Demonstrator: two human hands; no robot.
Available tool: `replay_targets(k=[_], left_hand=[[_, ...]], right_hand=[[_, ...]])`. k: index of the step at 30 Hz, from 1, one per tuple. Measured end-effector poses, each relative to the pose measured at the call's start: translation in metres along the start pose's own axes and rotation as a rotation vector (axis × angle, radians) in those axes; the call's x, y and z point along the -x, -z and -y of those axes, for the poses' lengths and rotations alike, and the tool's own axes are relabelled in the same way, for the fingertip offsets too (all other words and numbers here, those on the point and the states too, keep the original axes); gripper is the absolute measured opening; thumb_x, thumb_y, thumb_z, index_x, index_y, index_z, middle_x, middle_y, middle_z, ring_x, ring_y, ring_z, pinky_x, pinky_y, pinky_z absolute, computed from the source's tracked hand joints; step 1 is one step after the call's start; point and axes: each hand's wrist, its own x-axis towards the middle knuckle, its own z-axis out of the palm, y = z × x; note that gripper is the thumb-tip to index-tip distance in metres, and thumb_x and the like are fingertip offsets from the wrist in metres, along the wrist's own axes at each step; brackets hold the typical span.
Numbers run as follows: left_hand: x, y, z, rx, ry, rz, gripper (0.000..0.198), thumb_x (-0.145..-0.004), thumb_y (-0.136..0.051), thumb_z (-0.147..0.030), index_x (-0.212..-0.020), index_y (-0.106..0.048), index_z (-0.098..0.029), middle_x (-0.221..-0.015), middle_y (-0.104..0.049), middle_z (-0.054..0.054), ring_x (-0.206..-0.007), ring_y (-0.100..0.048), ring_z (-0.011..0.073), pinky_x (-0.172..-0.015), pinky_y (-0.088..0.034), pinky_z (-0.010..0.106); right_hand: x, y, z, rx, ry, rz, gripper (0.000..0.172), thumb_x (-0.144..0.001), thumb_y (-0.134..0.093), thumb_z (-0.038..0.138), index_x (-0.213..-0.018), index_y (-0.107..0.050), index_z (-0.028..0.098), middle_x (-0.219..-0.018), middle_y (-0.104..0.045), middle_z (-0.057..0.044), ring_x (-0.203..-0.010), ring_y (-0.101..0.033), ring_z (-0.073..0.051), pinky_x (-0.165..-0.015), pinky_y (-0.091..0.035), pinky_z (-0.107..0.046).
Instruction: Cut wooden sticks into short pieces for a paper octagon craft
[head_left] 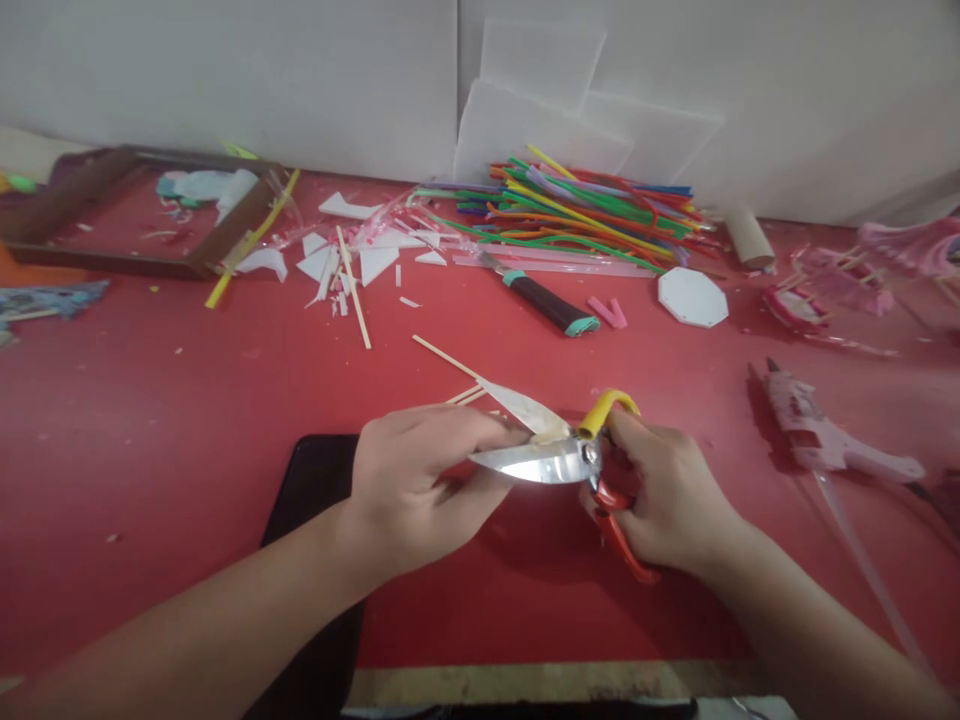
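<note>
My right hand (671, 500) grips a pair of scissors (559, 450) by its red and yellow handles, with the metal blades spread apart and pointing left. My left hand (416, 480) is closed in a pinch just left of the blades, holding something thin between them that I cannot make out; thin wooden sticks (465, 395) poke out behind its fingers. Both hands hover above the red table (187, 420), near its front edge.
A black flat object (307, 490) lies under my left forearm. A pink glue gun (832, 440) rests at right. Farther back lie several coloured straws (585, 215), a black-handled tool (547, 303), a white octagon (692, 297), white scraps (360, 255), a wooden frame (127, 210) and a cardboard tube (750, 238).
</note>
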Motion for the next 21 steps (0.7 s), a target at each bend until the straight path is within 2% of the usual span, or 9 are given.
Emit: replay_targets(k=[7, 14, 21], left_hand=[[-0.0009, -0.0043, 0.0039, 0.023, -0.006, 0.0, 0.014, -0.072, -0.066, -0.004, -0.078, -0.069, -0.016, -0.068, -0.075, -0.003, -0.057, -0.067, 0.0061, -0.055, -0.048, 0.009], [-0.002, -0.0045, 0.001, 0.067, 0.048, 0.026, 0.016, -0.07, -0.067, -0.001, -0.075, -0.069, -0.016, -0.067, -0.074, -0.004, -0.057, -0.067, 0.0057, -0.054, -0.047, 0.009], [-0.0018, -0.0047, 0.002, 0.096, 0.062, 0.05, 0.018, -0.071, -0.065, -0.001, -0.074, -0.068, -0.019, -0.067, -0.074, -0.005, -0.053, -0.065, 0.0067, -0.05, -0.047, 0.011]], right_hand=[[-0.0012, 0.0037, -0.0021, 0.021, -0.02, 0.003, 0.022, -0.067, -0.054, 0.028, -0.072, -0.033, 0.023, -0.061, -0.047, 0.003, -0.046, -0.037, -0.009, -0.044, -0.031, -0.022], [-0.0016, 0.0015, -0.0029, 0.013, -0.016, 0.012, 0.021, -0.068, -0.052, 0.027, -0.073, -0.032, 0.024, -0.062, -0.048, 0.003, -0.048, -0.04, -0.01, -0.045, -0.032, -0.023], [0.0011, 0.0007, -0.0009, 0.037, -0.039, 0.038, 0.024, -0.065, -0.049, 0.026, -0.072, -0.026, 0.025, -0.056, -0.044, 0.004, -0.043, -0.037, -0.011, -0.043, -0.027, -0.024]])
